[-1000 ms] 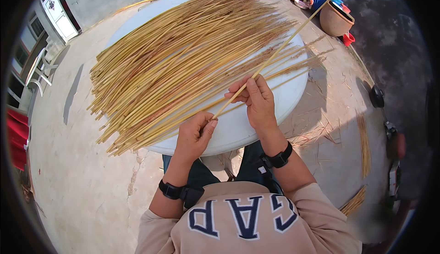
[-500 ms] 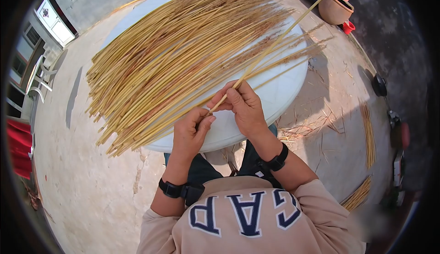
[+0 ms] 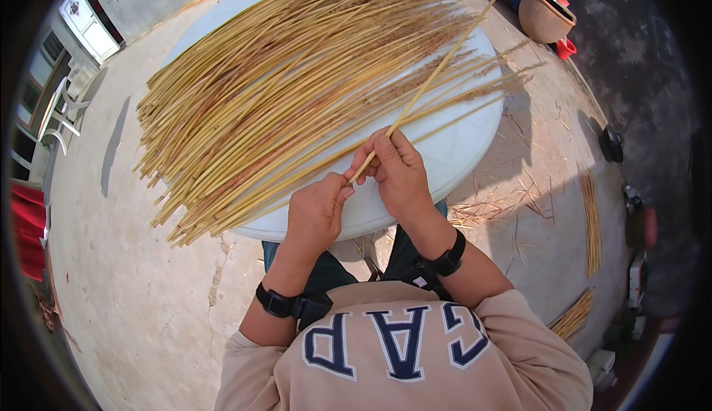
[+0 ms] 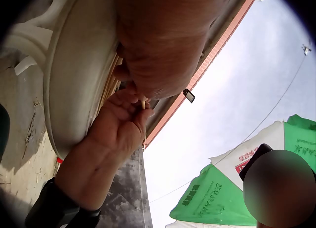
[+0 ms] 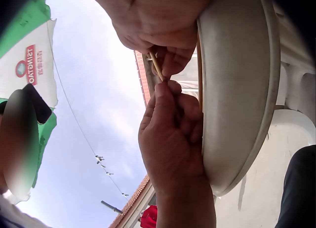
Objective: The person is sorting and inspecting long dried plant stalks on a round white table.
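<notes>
A long tan stalk [image 3: 432,79] slants up and right across the head view, over the near part of a white round table [image 3: 475,133]. Its lower end is pinched between thumb and fingers of the left hand [image 3: 314,207]. Just above that, the right hand [image 3: 401,176] grips the same stalk, thumb on top. In the right wrist view the stalk [image 5: 156,67] runs between the two hands, whose fingertips nearly meet. Many similar stalks [image 3: 259,107] lie side by side on the table, brushy tops toward the upper right.
Two thin bundles of stalks [image 3: 591,222] and loose scraps [image 3: 534,196] lie on the ground at the right. A clay pot [image 3: 544,17] and a red bucket [image 3: 565,48] stand at the upper right. A white chair [image 3: 61,114] is at the far left.
Both hands have come closer together on the stalk, the right hand sliding down toward its lower end. The stalk's far tip has shifted left.
</notes>
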Demonstrator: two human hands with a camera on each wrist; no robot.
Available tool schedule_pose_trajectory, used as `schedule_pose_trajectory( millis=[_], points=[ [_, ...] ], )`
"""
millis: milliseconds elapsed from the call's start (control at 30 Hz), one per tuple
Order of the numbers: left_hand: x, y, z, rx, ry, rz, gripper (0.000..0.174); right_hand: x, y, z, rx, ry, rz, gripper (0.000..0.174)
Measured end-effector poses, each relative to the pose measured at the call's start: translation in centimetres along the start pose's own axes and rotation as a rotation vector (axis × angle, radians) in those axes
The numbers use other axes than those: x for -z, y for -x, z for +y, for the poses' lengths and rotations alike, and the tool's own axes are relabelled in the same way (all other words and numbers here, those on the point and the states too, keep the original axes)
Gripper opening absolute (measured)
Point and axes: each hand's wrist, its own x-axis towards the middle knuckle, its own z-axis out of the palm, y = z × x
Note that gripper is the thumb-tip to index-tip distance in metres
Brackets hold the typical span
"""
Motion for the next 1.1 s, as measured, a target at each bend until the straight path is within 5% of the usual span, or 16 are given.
schedule_pose_trajectory(
  millis=[700,1100],
  points=[
    [0.3,0.6,0.6,-0.149,-0.02,-0.017,0.009,0.8,0.4,0.0,-0.078,-0.289,-0.126,0.02],
    [0.4,0.1,0.9,0.065,0.159,0.044,0.01,0.0,0.9,-1.1,0.192,0.118,-0.133,0.015]
  ],
)
